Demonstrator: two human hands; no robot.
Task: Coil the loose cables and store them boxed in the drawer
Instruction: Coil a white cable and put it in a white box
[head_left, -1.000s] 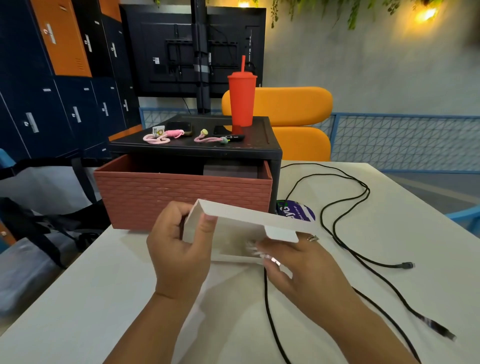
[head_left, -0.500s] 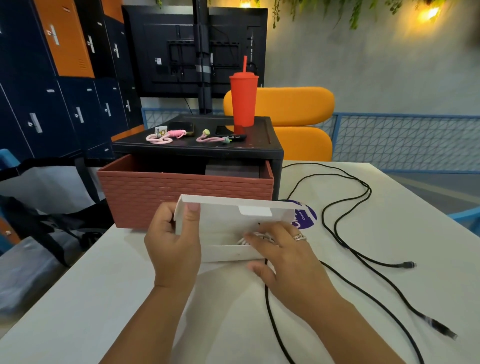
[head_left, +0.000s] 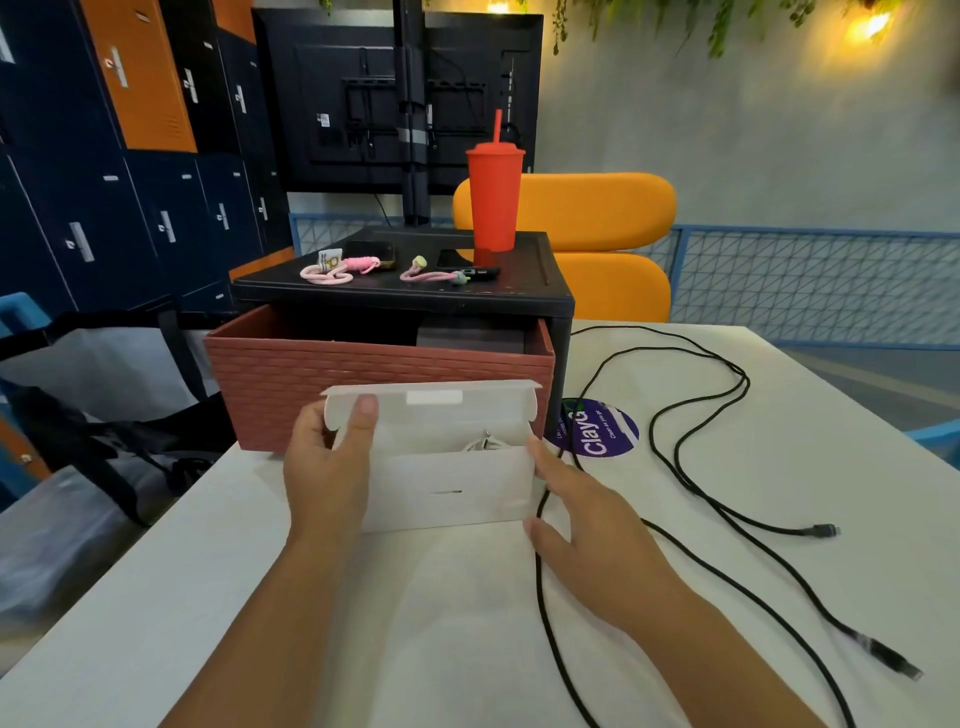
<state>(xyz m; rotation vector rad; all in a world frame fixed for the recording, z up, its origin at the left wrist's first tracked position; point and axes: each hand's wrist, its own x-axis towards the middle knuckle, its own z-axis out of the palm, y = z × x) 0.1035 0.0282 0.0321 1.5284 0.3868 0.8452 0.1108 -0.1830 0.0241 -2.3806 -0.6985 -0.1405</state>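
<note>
A white cardboard box (head_left: 447, 483) stands on the white table (head_left: 260, 597) with its lid flap raised. A coiled white cable (head_left: 480, 445) shows inside it. My left hand (head_left: 324, 467) grips the box's left end, thumb on the flap. My right hand (head_left: 582, 514) rests with relaxed fingers against the box's right end. Just behind the box, the brick-red drawer (head_left: 379, 395) is pulled out of a black cabinet (head_left: 410, 291). A long loose black cable (head_left: 691, 467) sprawls over the table to the right.
On the cabinet top stand a red tumbler (head_left: 495, 197) with a straw, two pink coiled cables (head_left: 332, 270) and small dark items. A purple round sticker (head_left: 602, 434) lies on the table. A yellow chair (head_left: 597, 244) is behind; bags (head_left: 104, 441) sit left of the table.
The box was tipped upright and its opening now faces up with the flap raised. My right hand came out of the box and moved to its right end.
</note>
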